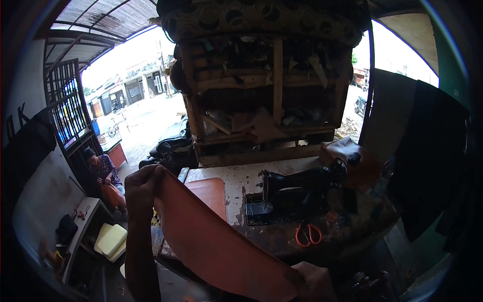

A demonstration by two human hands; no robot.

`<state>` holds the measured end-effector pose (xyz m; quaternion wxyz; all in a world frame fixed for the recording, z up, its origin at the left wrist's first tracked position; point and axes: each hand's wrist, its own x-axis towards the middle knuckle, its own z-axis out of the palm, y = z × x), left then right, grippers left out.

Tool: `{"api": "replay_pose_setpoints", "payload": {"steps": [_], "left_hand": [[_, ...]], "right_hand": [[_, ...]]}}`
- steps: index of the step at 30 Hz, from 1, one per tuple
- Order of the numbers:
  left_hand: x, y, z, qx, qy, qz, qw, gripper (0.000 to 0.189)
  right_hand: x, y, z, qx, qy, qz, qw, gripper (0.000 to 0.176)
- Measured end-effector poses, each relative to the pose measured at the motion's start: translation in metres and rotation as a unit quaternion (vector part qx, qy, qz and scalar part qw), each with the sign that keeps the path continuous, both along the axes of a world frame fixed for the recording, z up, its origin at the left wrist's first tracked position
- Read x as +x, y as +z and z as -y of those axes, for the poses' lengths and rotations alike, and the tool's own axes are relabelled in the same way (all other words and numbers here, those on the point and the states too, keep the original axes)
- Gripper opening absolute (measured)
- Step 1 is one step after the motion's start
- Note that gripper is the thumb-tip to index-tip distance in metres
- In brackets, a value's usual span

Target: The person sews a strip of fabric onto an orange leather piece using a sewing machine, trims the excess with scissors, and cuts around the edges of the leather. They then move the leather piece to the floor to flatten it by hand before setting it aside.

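The person is holding a reddish-brown sheet [216,246] stretched between both hands, in the air in front of the desk [236,178] and not touching it. The left hand [143,183] is gripping the upper end, fingers [151,173] curled over the edge. The right hand [312,282] is pinching the lower corner near the bottom of the view, though its fingers are mostly hiding behind the sheet. The sheet is running on a slant, high at the left and low at the right, and bowing a little along its length. This looks like a step of holding the piece up to check or line it up, with no sewing under way. A second orange piece [209,194] is lying flat on the desk just behind the sheet. The black sewing machine [302,181] is standing to the right of that piece, with orange-handled scissors [308,235] lying in front of it. Bringing the sheet to the machine would call for lowering it flat with both hands tight on it, so the limp material is not folding over. It would also need to clear the scissors. A bare sofa frame [266,90] is standing beyond the desk, and a seated person [103,168] is at the far left.
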<state>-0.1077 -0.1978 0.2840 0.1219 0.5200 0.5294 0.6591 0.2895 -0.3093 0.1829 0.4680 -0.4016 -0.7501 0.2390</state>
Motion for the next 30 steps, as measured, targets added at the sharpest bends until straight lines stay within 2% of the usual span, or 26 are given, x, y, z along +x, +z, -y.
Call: {"api": "replay_pose_setpoints", "payload": {"steps": [3, 5, 6, 8, 9, 10, 11, 12, 13, 14, 15, 16, 18, 19, 20, 22, 24, 26, 27, 28, 29, 30], "left_hand": [[-0.001, -0.004, -0.009, -0.009, 0.024, -0.008, 1.000, 0.020], [-0.010, -0.015, -0.027, 0.025, 0.013, -0.028, 0.999, 0.022], [-0.018, -0.015, -0.038, 0.023, 0.008, -0.028, 0.999, 0.022], [-0.037, -0.008, -0.056, 0.033, -0.046, -0.014, 0.998, 0.024], [-0.040, -0.003, -0.057, 0.047, -0.087, -0.036, 0.994, 0.026], [-0.048, 0.000, -0.055, 0.050, -0.089, -0.042, 0.994, 0.026], [-0.059, -0.001, -0.050, 0.087, -0.109, -0.063, 0.988, 0.025], [-0.075, -0.003, -0.046, 0.121, -0.128, -0.081, 0.981, 0.025], [-0.093, -0.004, -0.044, 0.157, -0.170, -0.084, 0.969, 0.027], [-0.105, -0.014, -0.038, 0.176, -0.145, -0.124, 0.966, 0.027], [-0.120, -0.029, -0.032, 0.150, -0.142, -0.151, 0.967, 0.026], [-0.135, -0.047, -0.024, 0.123, -0.139, -0.177, 0.967, 0.025], [-0.151, -0.097, 0.006, -0.047, -0.155, -0.110, 0.981, 0.024], [-0.157, -0.127, 0.017, -0.125, -0.128, -0.110, 0.978, 0.026], [-0.163, -0.159, 0.027, -0.205, -0.102, -0.111, 0.967, 0.027], [-0.158, -0.223, 0.054, -0.270, 0.077, -0.233, 0.931, 0.031], [-0.129, -0.274, 0.075, -0.255, 0.163, -0.127, 0.945, 0.033], [-0.034, -0.258, 0.090, -0.255, 0.205, -0.132, 0.936, 0.026], [-0.005, -0.272, 0.092, -0.181, 0.184, -0.253, 0.932, 0.020], [0.042, -0.254, 0.090, -0.178, 0.144, -0.242, 0.943, 0.019], [0.066, -0.257, 0.080, -0.123, 0.085, -0.276, 0.950, 0.019], [0.091, -0.250, 0.067, -0.099, 0.031, -0.286, 0.953, 0.020]], "right_hand": [[0.007, -0.015, -0.011, -0.003, -0.002, 0.002, 1.000, 0.028], [0.006, -0.026, -0.025, 0.034, -0.065, 0.062, 0.995, 0.015], [0.006, -0.028, -0.038, 0.031, -0.069, 0.062, 0.995, 0.015], [0.002, -0.018, -0.072, 0.134, -0.129, 0.090, 0.978, 0.015], [0.000, -0.012, -0.085, 0.135, -0.133, 0.086, 0.978, 0.015], [-0.002, -0.005, -0.097, 0.190, -0.153, 0.060, 0.968, 0.012], [-0.005, 0.000, -0.109, 0.244, -0.172, 0.034, 0.954, 0.010], [-0.008, 0.004, -0.121, 0.242, -0.174, 0.030, 0.954, 0.010], [-0.011, 0.006, -0.130, 0.307, -0.179, 0.031, 0.934, 0.010], [-0.014, 0.003, -0.137, 0.370, -0.182, 0.034, 0.910, 0.014], [-0.017, -0.005, -0.140, 0.386, -0.158, 0.057, 0.907, 0.023], [-0.022, -0.019, -0.143, 0.379, -0.155, 0.058, 0.910, 0.023], [-0.037, -0.066, -0.144, 0.338, -0.094, 0.091, 0.932, 0.033], [-0.042, -0.094, -0.139, 0.268, -0.050, 0.146, 0.951, 0.036], [-0.045, -0.115, -0.128, 0.255, -0.047, 0.145, 0.955, 0.036], [-0.049, -0.144, -0.113, 0.146, 0.008, 0.177, 0.973, 0.036], [-0.032, -0.158, -0.110, 0.077, -0.031, 0.162, 0.983, 0.035], [-0.007, -0.154, -0.119, 0.038, -0.116, 0.146, 0.982, 0.032], [0.005, -0.147, -0.126, 0.018, -0.168, 0.158, 0.973, 0.033], [0.017, -0.146, -0.139, 0.017, -0.213, 0.179, 0.960, 0.034], [0.027, -0.148, -0.149, 0.017, -0.259, 0.199, 0.945, 0.035], [0.037, -0.153, -0.156, 0.017, -0.259, 0.205, 0.944, 0.035]]}}
